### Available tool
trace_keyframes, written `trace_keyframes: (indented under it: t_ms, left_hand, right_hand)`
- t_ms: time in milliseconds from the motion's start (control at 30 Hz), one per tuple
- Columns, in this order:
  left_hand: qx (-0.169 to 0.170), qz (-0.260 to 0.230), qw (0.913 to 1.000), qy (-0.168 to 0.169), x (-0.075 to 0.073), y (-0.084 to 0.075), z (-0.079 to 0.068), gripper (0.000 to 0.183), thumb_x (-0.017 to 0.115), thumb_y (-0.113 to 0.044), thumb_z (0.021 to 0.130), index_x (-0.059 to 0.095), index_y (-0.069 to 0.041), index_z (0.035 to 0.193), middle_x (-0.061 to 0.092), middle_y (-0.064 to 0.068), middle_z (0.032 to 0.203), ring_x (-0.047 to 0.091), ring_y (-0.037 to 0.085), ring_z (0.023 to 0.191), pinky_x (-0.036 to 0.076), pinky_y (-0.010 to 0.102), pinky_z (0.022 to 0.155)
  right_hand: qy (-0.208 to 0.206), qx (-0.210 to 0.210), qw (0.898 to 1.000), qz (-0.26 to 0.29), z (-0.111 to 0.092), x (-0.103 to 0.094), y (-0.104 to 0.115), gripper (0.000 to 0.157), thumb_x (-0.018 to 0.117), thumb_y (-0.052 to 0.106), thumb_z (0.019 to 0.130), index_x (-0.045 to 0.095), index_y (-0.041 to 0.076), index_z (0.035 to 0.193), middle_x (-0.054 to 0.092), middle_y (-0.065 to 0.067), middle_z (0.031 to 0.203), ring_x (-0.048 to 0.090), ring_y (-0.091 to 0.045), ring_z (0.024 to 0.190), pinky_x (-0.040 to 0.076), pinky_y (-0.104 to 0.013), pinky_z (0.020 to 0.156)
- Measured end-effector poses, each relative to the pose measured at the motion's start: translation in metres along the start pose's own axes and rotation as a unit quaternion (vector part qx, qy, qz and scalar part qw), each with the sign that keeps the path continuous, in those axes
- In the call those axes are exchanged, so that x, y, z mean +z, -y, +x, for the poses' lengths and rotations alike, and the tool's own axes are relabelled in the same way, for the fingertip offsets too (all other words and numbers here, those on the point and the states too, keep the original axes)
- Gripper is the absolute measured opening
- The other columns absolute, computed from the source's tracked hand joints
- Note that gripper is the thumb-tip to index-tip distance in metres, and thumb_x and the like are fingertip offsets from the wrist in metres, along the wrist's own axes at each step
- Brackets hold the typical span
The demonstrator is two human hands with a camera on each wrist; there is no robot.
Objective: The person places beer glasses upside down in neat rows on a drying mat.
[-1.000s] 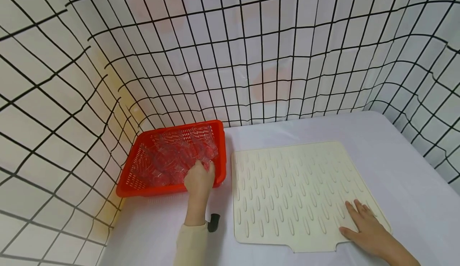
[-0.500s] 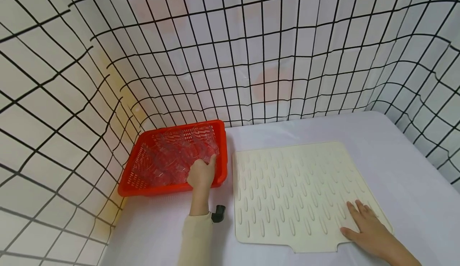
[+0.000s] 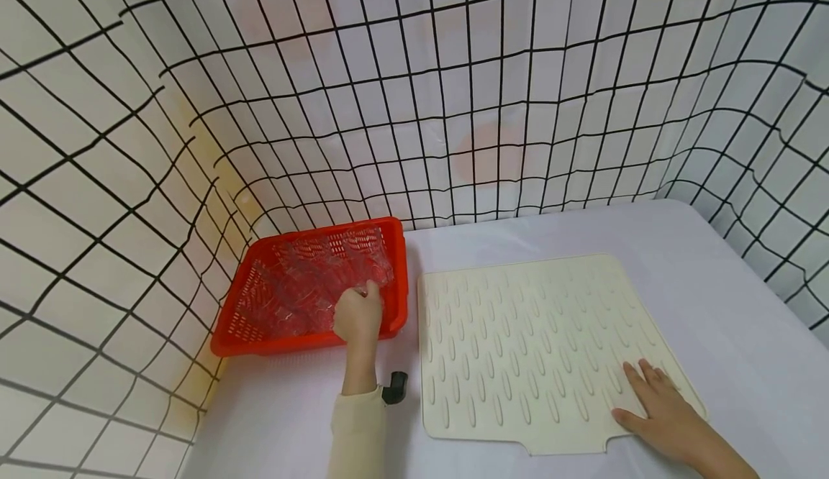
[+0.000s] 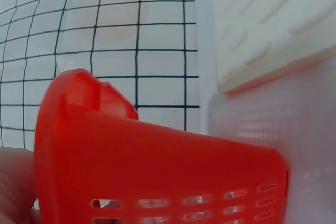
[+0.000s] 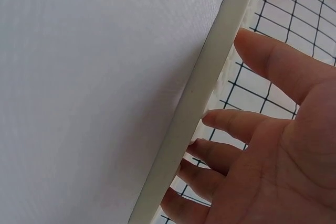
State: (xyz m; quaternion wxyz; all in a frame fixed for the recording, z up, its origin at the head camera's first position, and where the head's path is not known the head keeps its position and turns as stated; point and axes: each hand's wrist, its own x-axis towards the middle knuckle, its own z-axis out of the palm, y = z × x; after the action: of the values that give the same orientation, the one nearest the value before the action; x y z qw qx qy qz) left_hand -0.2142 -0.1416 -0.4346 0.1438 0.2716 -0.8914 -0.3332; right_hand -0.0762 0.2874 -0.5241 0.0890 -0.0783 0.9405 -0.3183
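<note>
A red plastic basket [image 3: 403, 277] stands at the left and holds several clear, transparent plastic pieces [image 3: 304, 285]; their exact kind is hard to make out. My left hand [image 3: 358, 315] reaches over the basket's front rim, fingers bent down among these pieces. Whether it grips one is hidden by the back of the hand. In the left wrist view the basket wall [image 4: 157, 166] covers most of that hand [image 4: 16, 184]. On the near right corner of a cream ribbed board [image 3: 518, 349], my right hand [image 3: 667, 414] rests flat with fingers spread.
Black wire grid panels [image 3: 453, 105] rise behind and on both sides of the white table [image 3: 492, 242]. A small black object [image 3: 394, 388] sits at the left wrist, beside the sleeve. The board lies just right of the basket.
Over the basket, my left hand has shifted slightly, and its thumb, spread outward half a second ago, is now closer to the fingers. My right hand stays in place on the board.
</note>
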Motion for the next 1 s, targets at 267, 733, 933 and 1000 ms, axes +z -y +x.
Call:
trace_keyframes:
  t_ms: [267,733,933,1000]
  left_hand:
    - [-0.007,-0.065,0.9977,-0.018,-0.003,0.0,-0.004,0.042,0.04,-0.034,0.1,0.056,-0.005,0.076,0.064,0.01,0.068,0.062,0.036,0.072,0.048,0.051,0.064]
    - [-0.007,-0.172,0.9849,-0.023,-0.013,0.006,0.0,0.038,0.031,-0.028,0.101,0.047,-0.003,0.076,0.049,0.008,0.064,0.044,0.025,0.058,0.035,0.039,0.054]
    - [0.006,-0.258,0.9649,-0.049,-0.016,0.004,-0.001,0.036,0.034,-0.027,0.103,0.042,-0.006,0.075,0.039,0.006,0.066,0.035,0.019,0.057,0.03,0.034,0.054]
    - [0.008,-0.283,0.9571,-0.059,-0.018,0.003,-0.003,0.034,0.036,-0.027,0.103,0.043,-0.006,0.077,0.04,0.006,0.067,0.036,0.018,0.058,0.031,0.032,0.054]
  right_hand:
    - [0.003,0.002,1.0,0.015,0.0,-0.001,0.0,0.083,0.065,0.031,0.092,0.023,-0.021,0.141,0.008,-0.05,0.142,-0.001,-0.069,0.129,0.007,-0.082,0.091]
    - [0.003,0.004,1.0,0.009,0.0,0.0,0.003,0.084,0.066,0.031,0.091,0.024,-0.022,0.14,0.01,-0.051,0.141,0.002,-0.069,0.128,0.009,-0.081,0.091]
    - [0.003,0.005,1.0,0.007,0.001,0.0,0.002,0.084,0.066,0.032,0.09,0.024,-0.022,0.14,0.01,-0.051,0.141,0.002,-0.069,0.128,0.009,-0.081,0.092]
    - [0.005,0.007,1.0,0.009,0.002,0.0,0.001,0.084,0.066,0.032,0.091,0.024,-0.022,0.14,0.009,-0.05,0.141,0.001,-0.069,0.128,0.008,-0.081,0.092]
